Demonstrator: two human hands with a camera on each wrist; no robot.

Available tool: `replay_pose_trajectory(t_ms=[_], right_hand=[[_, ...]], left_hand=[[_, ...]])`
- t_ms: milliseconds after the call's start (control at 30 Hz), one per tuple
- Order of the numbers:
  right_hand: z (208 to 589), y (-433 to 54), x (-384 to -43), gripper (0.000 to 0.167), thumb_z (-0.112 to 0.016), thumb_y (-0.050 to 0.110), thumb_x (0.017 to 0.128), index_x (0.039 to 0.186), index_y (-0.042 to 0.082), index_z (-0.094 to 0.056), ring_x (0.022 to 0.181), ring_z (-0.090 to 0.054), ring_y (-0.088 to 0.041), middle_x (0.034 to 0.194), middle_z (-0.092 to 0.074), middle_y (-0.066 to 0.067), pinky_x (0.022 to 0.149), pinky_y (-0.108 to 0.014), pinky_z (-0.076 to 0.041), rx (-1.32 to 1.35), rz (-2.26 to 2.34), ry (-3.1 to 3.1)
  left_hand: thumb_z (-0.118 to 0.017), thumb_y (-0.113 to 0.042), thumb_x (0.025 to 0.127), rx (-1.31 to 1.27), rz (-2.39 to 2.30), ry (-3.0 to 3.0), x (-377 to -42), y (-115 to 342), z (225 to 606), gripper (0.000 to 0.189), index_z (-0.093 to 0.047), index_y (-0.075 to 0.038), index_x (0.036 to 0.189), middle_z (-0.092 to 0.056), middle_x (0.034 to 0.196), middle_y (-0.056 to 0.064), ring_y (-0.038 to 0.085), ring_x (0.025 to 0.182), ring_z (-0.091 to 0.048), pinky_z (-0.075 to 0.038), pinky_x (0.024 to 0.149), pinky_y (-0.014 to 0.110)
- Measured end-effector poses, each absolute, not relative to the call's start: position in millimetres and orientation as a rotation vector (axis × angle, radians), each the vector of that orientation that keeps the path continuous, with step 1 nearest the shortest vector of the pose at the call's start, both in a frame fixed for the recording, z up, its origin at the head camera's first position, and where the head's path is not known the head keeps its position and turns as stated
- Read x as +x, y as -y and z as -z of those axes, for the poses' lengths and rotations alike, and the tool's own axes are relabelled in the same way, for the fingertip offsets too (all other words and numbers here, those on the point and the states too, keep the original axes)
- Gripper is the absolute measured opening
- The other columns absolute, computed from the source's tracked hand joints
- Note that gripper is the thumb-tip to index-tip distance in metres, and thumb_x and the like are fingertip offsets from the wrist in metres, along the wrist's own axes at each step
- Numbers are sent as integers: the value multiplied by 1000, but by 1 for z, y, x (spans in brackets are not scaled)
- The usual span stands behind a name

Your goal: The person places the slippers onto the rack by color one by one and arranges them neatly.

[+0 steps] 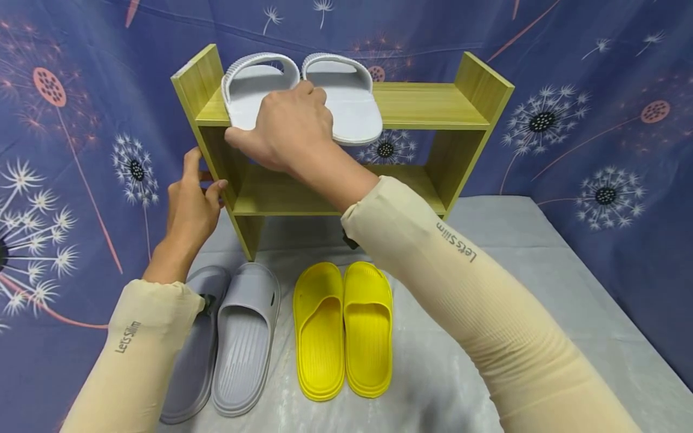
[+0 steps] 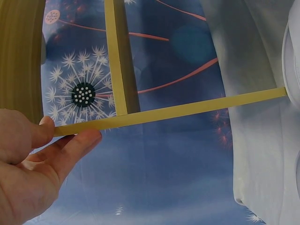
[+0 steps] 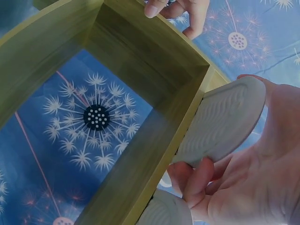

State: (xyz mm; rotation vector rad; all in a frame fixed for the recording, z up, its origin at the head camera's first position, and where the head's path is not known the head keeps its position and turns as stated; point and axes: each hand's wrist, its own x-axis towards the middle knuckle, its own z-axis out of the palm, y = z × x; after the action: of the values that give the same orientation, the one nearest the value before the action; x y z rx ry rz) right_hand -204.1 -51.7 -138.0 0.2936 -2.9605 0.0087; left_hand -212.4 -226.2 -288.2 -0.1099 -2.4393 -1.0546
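Note:
A pair of white slippers sits on the top shelf of a wooden shoe rack [image 1: 428, 107], their heels sticking out past its front edge. My right hand [image 1: 289, 126] grips the left white slipper [image 1: 245, 99] by its heel, covering part of it. In the right wrist view, the slipper's ribbed sole [image 3: 220, 122] shows, and the fingers curl at its side. The right white slipper [image 1: 354, 114] lies close beside those fingers. My left hand [image 1: 189, 210] pinches the front edge of the rack's left side panel [image 2: 164, 111] between thumb and fingers.
Grey slippers [image 1: 243, 355] stand on the pale floor cloth [image 1: 455, 373] at the left, partly behind the left forearm. Yellow slippers [image 1: 369, 337] stand side by side in front of the rack. A blue dandelion-patterned curtain [image 1: 590, 126] hangs behind and at the sides.

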Motion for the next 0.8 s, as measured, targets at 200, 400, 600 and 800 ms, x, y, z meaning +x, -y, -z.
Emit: replay_pose_trajectory(t_ms=[200,400,600,800], right_hand=[[138,52,-203,86,-24,85,82,119,19,-65,117,-43,-29,130,-48,-16,83,-35,-52,318,26,2958],[135,53,-201,98,-13,89,78,129,19,-61,119,-43,-28,134,-46,-17,85,-35,-51,275,-1,2987],[131,50,-196,99,-10,87,80,132,18,-58,116,-45,-26,133,-46,-15,82,-34,-53,253,-74,2971],[122,38,-180,96,-12,82,84,138,12,-50,117,-46,-24,133,-45,-11,84,-33,-54,266,-198,2914]], left_hand=[[-52,-16,100,-110,1053,2445,-211,225,288,56,-26,-30,147,-62,119,22,39,91,-67,-60,73,49],[-53,-15,99,-92,1046,2451,-212,224,288,56,-28,-29,147,-63,118,21,37,89,-68,-60,72,47],[-54,-15,99,-84,1050,2445,-211,224,287,54,-30,-27,145,-62,118,21,38,89,-68,-60,71,45],[-55,-15,98,-92,1027,2426,-212,224,287,52,-32,-26,144,-63,116,21,36,87,-69,-61,71,42]])
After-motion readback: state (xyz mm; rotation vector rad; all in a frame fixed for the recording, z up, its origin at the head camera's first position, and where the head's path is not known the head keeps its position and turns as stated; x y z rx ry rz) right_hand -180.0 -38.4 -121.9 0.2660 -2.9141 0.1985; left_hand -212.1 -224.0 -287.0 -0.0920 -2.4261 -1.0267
